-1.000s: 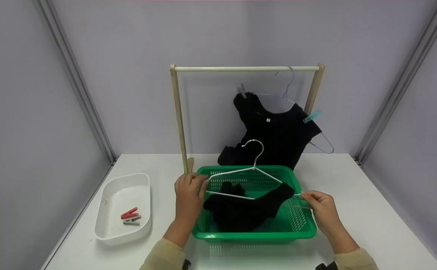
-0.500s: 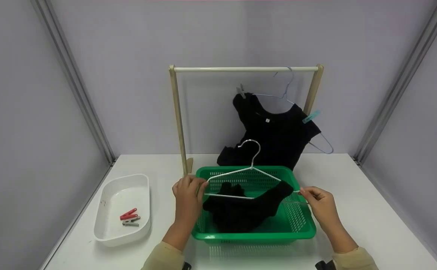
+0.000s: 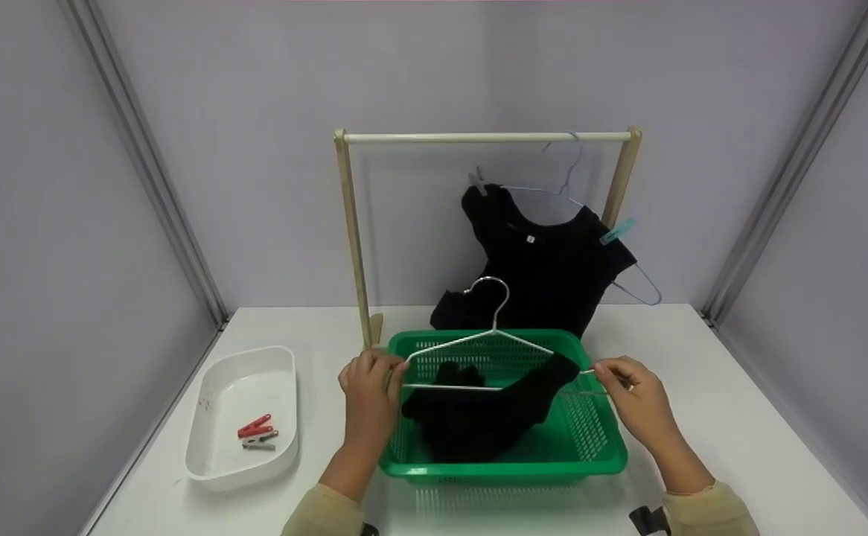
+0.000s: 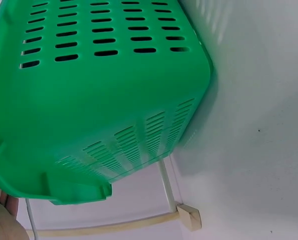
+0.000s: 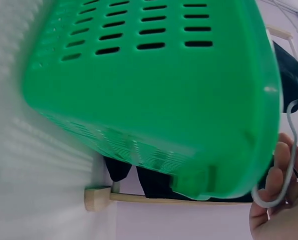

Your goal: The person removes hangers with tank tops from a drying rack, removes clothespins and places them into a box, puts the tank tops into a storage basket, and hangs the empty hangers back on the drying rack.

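A white wire clothes hanger [image 3: 495,330] spans the green basket [image 3: 505,468], its hook pointing up and away. My left hand [image 3: 368,391] pinches its left corner between thumb and fingers. At the other end, my right hand [image 3: 639,398] grips the right corner, and the right wrist view shows the bent wire end [image 5: 288,165] against my fingers. One shoulder of a black garment [image 3: 479,428] is looped over the hanger's right arm; the remainder lies bunched in the basket. Only the edge of my left hand [image 4: 4,222] shows in the left wrist view.
Behind the basket stands a wooden rack [image 3: 488,138]. From it hangs a black top [image 3: 546,257] on a blue hanger, with a grey clothespin [image 3: 479,181] and a teal clothespin [image 3: 618,231]. A white tray [image 3: 207,417] at left holds red clothespins [image 3: 255,427] and grey ones [image 3: 260,441].
The hanger has shifted slightly left, its hook moving most. My right hand has risen a little, lifting the hanger's right end and the black shoulder on it. Both hands keep their hold.
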The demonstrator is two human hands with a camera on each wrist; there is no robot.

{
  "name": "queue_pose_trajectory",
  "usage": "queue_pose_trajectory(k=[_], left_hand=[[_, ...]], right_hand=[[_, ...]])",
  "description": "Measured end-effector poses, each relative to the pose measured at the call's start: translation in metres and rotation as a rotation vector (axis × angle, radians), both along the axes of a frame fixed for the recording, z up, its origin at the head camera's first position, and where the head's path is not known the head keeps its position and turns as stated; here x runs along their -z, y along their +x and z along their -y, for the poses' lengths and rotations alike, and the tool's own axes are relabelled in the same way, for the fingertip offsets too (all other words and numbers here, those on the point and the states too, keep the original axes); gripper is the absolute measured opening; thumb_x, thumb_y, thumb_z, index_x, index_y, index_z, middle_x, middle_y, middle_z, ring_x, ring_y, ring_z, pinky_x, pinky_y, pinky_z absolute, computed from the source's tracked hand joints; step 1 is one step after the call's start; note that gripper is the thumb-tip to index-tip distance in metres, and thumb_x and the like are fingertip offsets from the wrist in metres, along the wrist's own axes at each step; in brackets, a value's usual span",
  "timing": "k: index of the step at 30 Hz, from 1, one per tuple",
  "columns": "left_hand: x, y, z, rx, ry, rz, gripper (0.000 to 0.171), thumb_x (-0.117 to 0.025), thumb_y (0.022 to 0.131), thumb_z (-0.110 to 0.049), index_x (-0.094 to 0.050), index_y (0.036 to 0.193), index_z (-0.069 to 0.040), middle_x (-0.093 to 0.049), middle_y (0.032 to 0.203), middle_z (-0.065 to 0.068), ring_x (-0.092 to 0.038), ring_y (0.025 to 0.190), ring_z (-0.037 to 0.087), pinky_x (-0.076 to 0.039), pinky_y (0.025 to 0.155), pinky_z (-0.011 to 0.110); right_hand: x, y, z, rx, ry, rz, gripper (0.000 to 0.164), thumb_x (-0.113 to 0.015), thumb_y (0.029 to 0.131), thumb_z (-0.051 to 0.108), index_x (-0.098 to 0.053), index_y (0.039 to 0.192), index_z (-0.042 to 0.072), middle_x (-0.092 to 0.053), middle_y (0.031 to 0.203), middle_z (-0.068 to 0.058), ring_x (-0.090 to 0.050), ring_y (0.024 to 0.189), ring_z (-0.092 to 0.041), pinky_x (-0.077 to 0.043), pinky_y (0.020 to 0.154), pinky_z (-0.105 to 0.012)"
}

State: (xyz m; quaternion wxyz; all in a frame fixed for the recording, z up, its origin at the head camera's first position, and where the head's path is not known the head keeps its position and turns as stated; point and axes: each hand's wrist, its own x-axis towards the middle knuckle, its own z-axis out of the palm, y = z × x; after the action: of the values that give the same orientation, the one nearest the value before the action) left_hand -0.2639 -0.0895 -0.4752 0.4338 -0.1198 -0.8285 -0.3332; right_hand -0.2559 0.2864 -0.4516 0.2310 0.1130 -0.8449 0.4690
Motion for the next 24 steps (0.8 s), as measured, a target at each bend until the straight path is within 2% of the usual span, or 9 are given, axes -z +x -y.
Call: queue_pose_trajectory(k=[6, 11, 19, 24], left_hand=[[-0.001, 0.001, -0.002, -0.018, 0.009, 0.010, 0.010, -0.073, 0.092, -0.021, -0.068, 0.093, -0.013, -0.055, 0.090, 0.001, -0.056, 0.089, 0.021, -0.038, 0.092, 0.051], [-0.002, 0.002, -0.002, -0.029, 0.017, 0.041, 0.010, -0.072, 0.093, -0.022, -0.068, 0.094, -0.012, -0.056, 0.091, 0.001, -0.056, 0.092, 0.022, -0.038, 0.093, 0.051], [0.001, 0.003, -0.001, -0.041, 0.012, 0.043, 0.011, -0.072, 0.092, -0.022, -0.068, 0.094, -0.012, -0.055, 0.093, 0.002, -0.055, 0.092, 0.022, -0.037, 0.094, 0.050], [0.002, 0.003, -0.002, -0.041, 0.013, 0.041, 0.011, -0.072, 0.092, -0.022, -0.067, 0.093, -0.012, -0.056, 0.092, 0.001, -0.056, 0.092, 0.022, -0.038, 0.094, 0.050]], right_hand=[[-0.008, -0.001, 0.002, -0.005, 0.060, -0.071, 0.011, -0.065, 0.098, 0.011, -0.076, 0.101, 0.011, -0.068, 0.094, 0.002, -0.054, 0.084, -0.008, -0.043, 0.072, -0.018], [-0.014, -0.004, 0.005, -0.005, 0.093, -0.099, 0.012, -0.066, 0.097, 0.010, -0.076, 0.103, 0.014, -0.069, 0.099, 0.004, -0.054, 0.089, -0.007, -0.044, 0.076, -0.022], [-0.031, -0.011, 0.017, -0.043, 0.140, -0.136, 0.013, -0.069, 0.095, 0.010, -0.075, 0.106, 0.010, -0.068, 0.102, 0.003, -0.055, 0.095, -0.008, -0.043, 0.081, -0.019], [-0.040, -0.013, 0.028, -0.078, 0.223, -0.174, 0.018, -0.073, 0.092, 0.012, -0.074, 0.109, 0.008, -0.067, 0.107, 0.001, -0.057, 0.099, -0.013, -0.047, 0.085, -0.028]])
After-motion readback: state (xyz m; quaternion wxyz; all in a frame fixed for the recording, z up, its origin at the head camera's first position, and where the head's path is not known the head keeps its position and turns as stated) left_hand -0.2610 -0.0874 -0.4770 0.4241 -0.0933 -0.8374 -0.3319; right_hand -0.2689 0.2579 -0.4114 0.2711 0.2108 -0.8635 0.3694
